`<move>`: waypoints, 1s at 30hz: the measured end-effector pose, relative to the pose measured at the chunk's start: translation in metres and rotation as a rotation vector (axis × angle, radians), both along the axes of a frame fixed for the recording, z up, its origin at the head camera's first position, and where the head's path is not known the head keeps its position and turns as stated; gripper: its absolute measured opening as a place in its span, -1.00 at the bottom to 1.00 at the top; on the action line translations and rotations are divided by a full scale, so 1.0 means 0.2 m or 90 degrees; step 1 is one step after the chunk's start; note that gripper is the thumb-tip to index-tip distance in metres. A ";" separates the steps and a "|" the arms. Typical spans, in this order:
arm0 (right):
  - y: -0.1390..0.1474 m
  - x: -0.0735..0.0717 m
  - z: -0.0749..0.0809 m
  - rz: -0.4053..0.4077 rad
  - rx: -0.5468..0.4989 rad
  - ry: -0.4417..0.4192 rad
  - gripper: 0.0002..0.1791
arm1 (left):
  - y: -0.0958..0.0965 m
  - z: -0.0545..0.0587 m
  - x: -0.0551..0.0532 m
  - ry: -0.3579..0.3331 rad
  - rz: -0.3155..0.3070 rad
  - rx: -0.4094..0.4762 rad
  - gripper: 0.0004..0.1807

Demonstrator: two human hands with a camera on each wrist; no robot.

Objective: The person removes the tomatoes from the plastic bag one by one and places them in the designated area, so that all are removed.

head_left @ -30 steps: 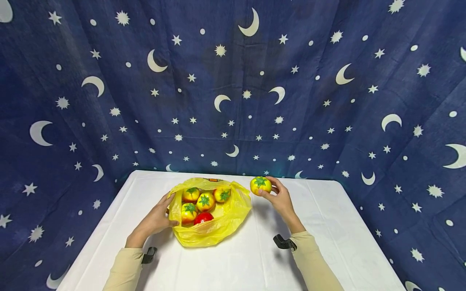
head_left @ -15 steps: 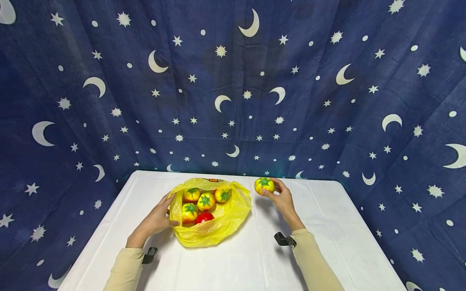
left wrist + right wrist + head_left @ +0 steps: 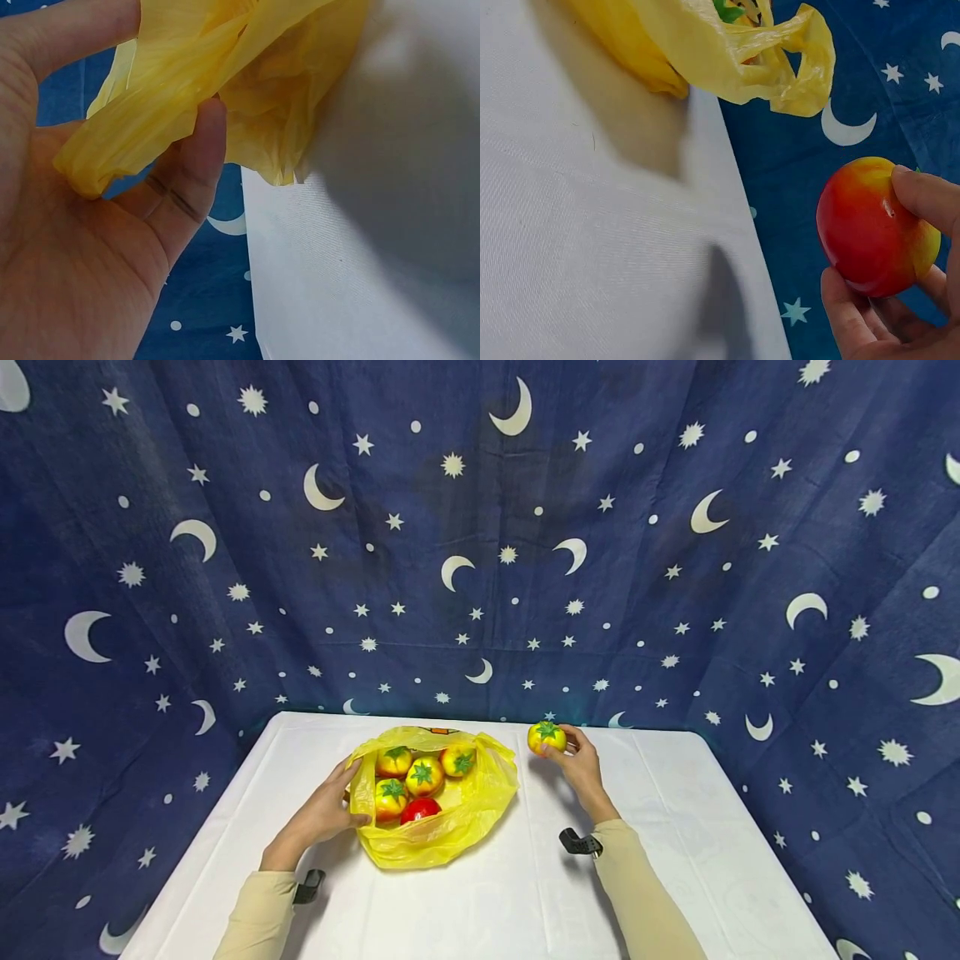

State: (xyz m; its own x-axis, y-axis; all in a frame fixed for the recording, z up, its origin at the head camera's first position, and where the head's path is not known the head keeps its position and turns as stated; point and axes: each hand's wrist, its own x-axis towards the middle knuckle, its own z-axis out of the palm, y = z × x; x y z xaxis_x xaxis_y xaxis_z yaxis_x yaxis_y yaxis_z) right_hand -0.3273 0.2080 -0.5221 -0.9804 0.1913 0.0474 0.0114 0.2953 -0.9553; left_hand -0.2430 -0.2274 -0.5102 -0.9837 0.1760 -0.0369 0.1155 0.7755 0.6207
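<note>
A yellow plastic bag point(image 3: 450, 847) lies with its mouth open upward on the table. Inside sit several yellow-and-red tomatoes point(image 3: 424, 775) with green star-shaped tops, plus one whose red side point(image 3: 420, 811) faces up. My left hand point(image 3: 322, 810) grips the bag's left side, fingers at its edge and thumb near the front rim. In the left wrist view the crumpled bag point(image 3: 180, 82) passes between the fingers and the palm. To the right of the bag, my right hand point(image 3: 581, 770) holds another tomato point(image 3: 874, 229) between thumb and fingers, raised above the table, its green top upward.
A white cloth covers the table point(image 3: 660, 860). Behind and at both sides hangs a dark blue curtain point(image 3: 480, 527) with moons and stars. One bag handle point(image 3: 806, 67) sticks out toward the right hand's side.
My right hand has carried the tomato a little to the right, away from the bag, then slightly up in the view. The left hand and the bag stay in place.
</note>
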 end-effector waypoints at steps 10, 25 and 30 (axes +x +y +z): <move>-0.04 -0.05 -0.07 -0.008 -0.022 -0.034 -0.34 | -0.01 -0.02 0.00 0.003 -0.002 0.005 0.17; -0.03 -0.13 -0.14 -0.023 0.016 -0.070 -0.27 | -0.01 -0.01 -0.02 0.000 0.004 -0.001 0.17; -0.04 -0.15 -0.15 -0.028 0.025 -0.080 -0.29 | -0.01 -0.02 -0.02 0.007 0.000 -0.004 0.16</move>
